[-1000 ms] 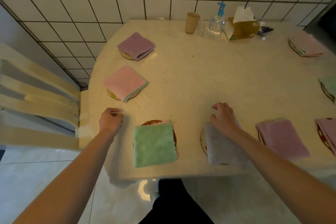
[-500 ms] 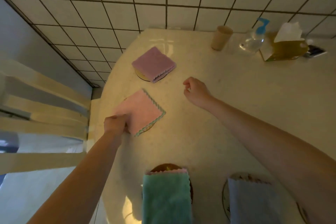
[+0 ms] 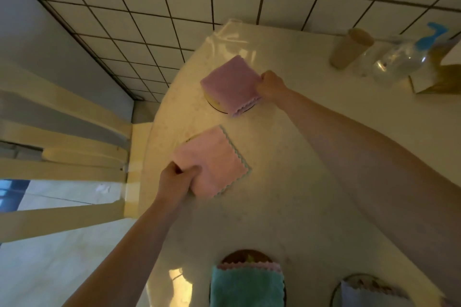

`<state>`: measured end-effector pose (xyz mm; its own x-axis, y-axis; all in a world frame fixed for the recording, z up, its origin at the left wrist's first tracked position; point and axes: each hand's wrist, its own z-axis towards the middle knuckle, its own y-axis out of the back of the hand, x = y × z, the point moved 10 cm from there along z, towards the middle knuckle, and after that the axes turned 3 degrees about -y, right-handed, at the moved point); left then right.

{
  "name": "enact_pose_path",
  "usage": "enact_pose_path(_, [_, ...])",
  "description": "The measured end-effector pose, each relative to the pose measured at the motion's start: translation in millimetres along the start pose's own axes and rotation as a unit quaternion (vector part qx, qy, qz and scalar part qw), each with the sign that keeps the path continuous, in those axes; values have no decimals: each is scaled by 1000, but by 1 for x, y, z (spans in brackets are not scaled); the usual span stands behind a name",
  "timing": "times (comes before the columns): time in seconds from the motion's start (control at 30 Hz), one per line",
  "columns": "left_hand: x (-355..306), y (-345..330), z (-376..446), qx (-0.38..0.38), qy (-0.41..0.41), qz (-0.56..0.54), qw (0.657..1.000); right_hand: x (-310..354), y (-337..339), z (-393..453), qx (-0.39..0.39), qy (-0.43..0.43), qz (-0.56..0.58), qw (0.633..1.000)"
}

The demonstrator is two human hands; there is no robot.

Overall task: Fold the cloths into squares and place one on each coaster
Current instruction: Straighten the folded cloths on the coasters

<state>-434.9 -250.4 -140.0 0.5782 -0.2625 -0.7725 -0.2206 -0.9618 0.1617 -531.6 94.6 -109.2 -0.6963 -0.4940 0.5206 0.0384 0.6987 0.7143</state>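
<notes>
On the cream round table, the left hand pinches the near corner of the folded pink square cloth, lying over its coaster; beyond it, the right hand grips the folded purple square cloth on a yellow round coaster.

No legible text, labels, brands or numbers anywhere in frame. Pump bottle and box, upper right: surfaces too blurred to read.
</notes>
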Motion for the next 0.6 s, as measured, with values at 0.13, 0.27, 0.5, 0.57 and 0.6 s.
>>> enact_pose_path(0.13, [0, -14, 1, 75, -2, -77, 994, 6, -5, 14, 7, -14, 61, 998])
enact_pose_path(0.27, [3, -18, 4, 85, -1, -97, 992, 3, -8, 22, 42, -48, 98, 993])
enact_pose_path(0.5, [1, -26, 9, 222, 63, -81, 970, 20, -18, 14, 162, -79, 250, 951])
enact_pose_path(0.57, [-5, -28, 13, 258, 73, -48, 962, 33, -26, 3, 223, -78, 342, 909])
enact_pose_path(0.6, [-9, -29, 15, 273, 72, -38, 959, 41, -28, -4, 242, -72, 385, 887])
